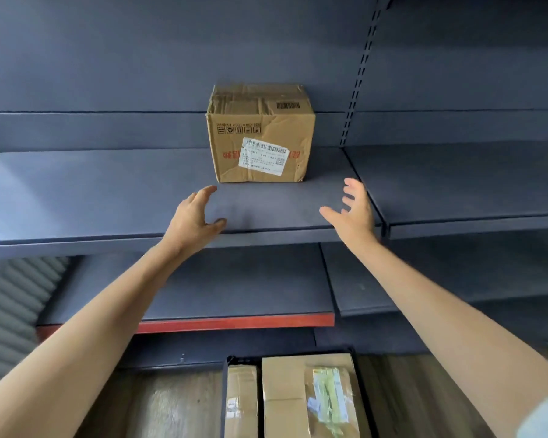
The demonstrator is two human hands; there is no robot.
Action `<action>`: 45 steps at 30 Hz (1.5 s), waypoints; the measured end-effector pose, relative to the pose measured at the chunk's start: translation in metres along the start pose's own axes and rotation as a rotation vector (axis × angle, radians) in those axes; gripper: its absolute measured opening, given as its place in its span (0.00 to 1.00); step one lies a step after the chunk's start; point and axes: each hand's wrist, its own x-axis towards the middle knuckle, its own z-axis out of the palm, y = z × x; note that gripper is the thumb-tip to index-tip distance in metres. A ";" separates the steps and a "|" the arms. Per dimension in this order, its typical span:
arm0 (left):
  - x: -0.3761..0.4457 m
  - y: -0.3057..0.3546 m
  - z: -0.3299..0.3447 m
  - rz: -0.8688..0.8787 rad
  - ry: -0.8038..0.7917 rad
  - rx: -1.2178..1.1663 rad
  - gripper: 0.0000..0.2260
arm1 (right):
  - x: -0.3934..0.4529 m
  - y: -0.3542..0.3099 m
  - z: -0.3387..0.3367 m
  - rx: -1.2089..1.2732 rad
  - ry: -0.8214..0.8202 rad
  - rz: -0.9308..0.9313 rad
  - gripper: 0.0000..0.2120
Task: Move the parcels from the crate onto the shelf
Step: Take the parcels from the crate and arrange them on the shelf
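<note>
A dented brown cardboard parcel (260,134) with a white shipping label stands upside down on the dark grey shelf (108,191), near its back wall. My left hand (196,218) hovers over the shelf's front edge, just below and left of the parcel, fingers apart and empty. My right hand (355,210) is at the parcel's lower right, also spread and empty. Neither hand touches the parcel. At the bottom, a dark crate (225,396) on the floor holds two more cardboard parcels: a narrow one (241,403) and a wide one (298,393) with a green-taped label.
A lower grey shelf with a red front edge (234,322) sits beneath. A second shelf bay (472,184) adjoins on the right, past a slotted upright (358,83). A corrugated wall (10,308) is at the left. The floor is wood-patterned.
</note>
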 end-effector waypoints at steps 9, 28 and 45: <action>-0.106 -0.026 0.039 0.254 -0.109 0.259 0.27 | -0.137 0.061 -0.075 -0.477 -0.177 0.020 0.27; -0.337 -0.007 0.217 -0.275 -0.745 0.505 0.30 | -0.303 0.243 -0.164 -0.869 -0.755 0.316 0.31; -0.299 -0.018 0.320 -0.231 -0.824 0.406 0.31 | -0.291 0.309 -0.116 -0.759 -0.747 0.405 0.31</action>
